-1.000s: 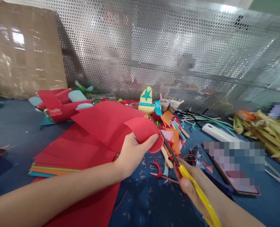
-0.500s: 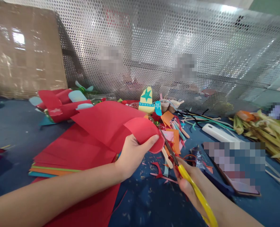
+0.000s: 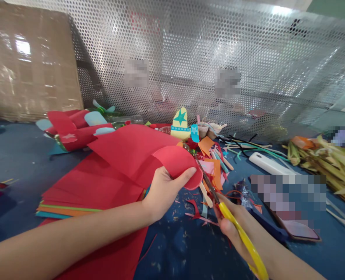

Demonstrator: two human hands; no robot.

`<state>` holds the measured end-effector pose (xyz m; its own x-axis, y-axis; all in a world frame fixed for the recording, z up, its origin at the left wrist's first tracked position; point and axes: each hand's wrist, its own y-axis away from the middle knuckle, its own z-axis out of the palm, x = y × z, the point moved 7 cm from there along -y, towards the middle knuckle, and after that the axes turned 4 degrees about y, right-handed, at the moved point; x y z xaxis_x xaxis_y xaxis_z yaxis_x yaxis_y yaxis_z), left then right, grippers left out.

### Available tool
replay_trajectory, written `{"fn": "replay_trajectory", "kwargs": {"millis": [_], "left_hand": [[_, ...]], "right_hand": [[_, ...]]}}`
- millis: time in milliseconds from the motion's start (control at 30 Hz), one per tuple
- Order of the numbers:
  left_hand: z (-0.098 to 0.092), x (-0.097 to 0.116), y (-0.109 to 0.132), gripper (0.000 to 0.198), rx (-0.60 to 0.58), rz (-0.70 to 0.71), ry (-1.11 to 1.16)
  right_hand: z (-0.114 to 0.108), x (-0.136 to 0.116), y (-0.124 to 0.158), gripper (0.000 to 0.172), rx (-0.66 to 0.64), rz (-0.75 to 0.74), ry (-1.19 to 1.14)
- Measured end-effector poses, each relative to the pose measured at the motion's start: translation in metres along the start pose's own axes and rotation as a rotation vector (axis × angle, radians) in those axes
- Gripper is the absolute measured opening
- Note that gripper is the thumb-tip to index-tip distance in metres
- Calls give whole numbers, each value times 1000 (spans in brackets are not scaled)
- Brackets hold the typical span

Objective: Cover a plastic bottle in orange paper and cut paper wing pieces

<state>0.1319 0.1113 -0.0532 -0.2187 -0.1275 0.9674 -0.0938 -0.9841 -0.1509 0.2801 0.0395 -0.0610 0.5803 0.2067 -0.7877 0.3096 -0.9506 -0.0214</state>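
Note:
My left hand (image 3: 165, 190) pinches a red sheet of paper (image 3: 176, 161), thumb on top, near its rounded, curled edge. The sheet stretches back to the left over a stack of coloured paper (image 3: 87, 182), red on top with green, orange and blue edges below. In my right hand (image 3: 233, 217) is a pair of scissors (image 3: 239, 229) with yellow handles. Their dark blades lie along the right edge of the red paper, the tips reaching past it; the blades look close together. My right fingers are partly hidden behind the handles.
Paper scraps (image 3: 213, 167) lie beyond the blades. On the right are a phone (image 3: 300, 229), a white-handled tool (image 3: 268, 163) and dried corn husks (image 3: 326, 167). Red paper-covered crafts (image 3: 76, 132) sit at the back left, before a cardboard box (image 3: 32, 62) and perforated metal panel (image 3: 175, 46).
Almost nothing differs. Both hands, the red paper and the scissors stay in nearly the same place.

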Motion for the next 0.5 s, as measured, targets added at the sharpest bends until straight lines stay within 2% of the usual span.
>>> {"fn": "replay_trajectory", "kwargs": {"millis": [133, 500], "left_hand": [[0, -1, 0, 18, 9, -8, -4], [-2, -9, 0, 22, 20, -36, 9]], "right_hand": [[2, 2, 0, 72, 20, 61, -43], [1, -5, 1, 65, 4, 45, 5]]}}
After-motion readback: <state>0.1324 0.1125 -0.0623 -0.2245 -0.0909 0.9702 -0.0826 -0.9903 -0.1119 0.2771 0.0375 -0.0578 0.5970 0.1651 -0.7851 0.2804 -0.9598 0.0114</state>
